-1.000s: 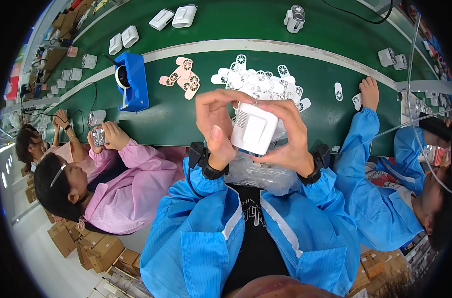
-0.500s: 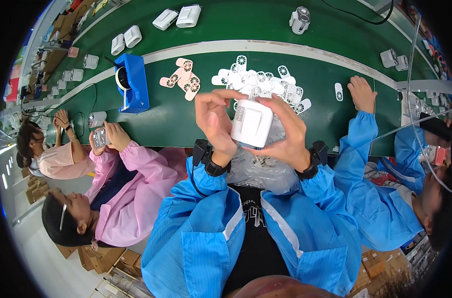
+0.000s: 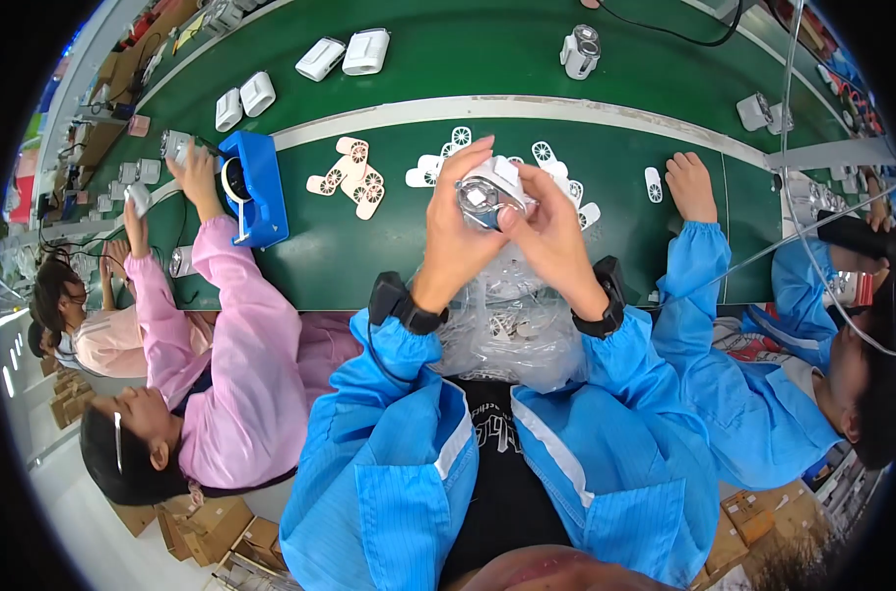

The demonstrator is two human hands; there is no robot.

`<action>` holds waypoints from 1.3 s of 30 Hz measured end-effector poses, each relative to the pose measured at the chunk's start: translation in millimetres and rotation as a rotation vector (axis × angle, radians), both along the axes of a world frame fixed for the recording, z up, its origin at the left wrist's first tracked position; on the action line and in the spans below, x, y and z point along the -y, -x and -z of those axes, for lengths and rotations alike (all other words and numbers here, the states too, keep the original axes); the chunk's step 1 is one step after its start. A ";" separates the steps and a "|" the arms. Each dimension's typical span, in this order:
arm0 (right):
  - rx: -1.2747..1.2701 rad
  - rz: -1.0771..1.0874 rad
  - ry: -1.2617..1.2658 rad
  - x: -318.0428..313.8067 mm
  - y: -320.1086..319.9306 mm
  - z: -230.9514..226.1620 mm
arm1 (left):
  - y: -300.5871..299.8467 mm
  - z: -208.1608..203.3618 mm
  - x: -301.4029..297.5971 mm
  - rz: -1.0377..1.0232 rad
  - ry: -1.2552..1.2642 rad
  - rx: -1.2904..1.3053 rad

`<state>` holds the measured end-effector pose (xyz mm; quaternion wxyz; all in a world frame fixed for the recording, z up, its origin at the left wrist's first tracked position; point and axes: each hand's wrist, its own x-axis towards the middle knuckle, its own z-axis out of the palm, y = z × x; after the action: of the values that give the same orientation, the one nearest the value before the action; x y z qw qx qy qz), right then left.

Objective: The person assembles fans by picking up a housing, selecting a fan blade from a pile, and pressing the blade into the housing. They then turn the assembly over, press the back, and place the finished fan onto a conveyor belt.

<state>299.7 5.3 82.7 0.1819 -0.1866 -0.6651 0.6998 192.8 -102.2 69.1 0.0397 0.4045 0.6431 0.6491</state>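
Worktop: green, pale ledge behind.
Bag: clear plastic, at worktop's near edge.
Left hand: fingers grasping device, left side.
Right hand: fingers grasping device, right side.
Dispenser: blue, left of pink plates.
Device: white, silvery front, held above worktop.
White plates: piled, partly hidden behind hands.

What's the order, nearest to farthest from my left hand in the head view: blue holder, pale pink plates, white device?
Measured from your left hand:
1. White device: in your hands, touching the left one.
2. Pale pink plates: on the green bench, to its left.
3. Blue holder: farther left, beyond the plates.
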 end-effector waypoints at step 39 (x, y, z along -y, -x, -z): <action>0.355 0.200 -0.880 -73.9 -23.4 17.6 | 286.5 56.1 -32.7 0.069 0.817 -0.761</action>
<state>323.1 79.2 65.1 0.1936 -0.2717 -0.8975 0.2884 -93.7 -69.5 13.0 -0.0205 0.5829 0.7976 0.1535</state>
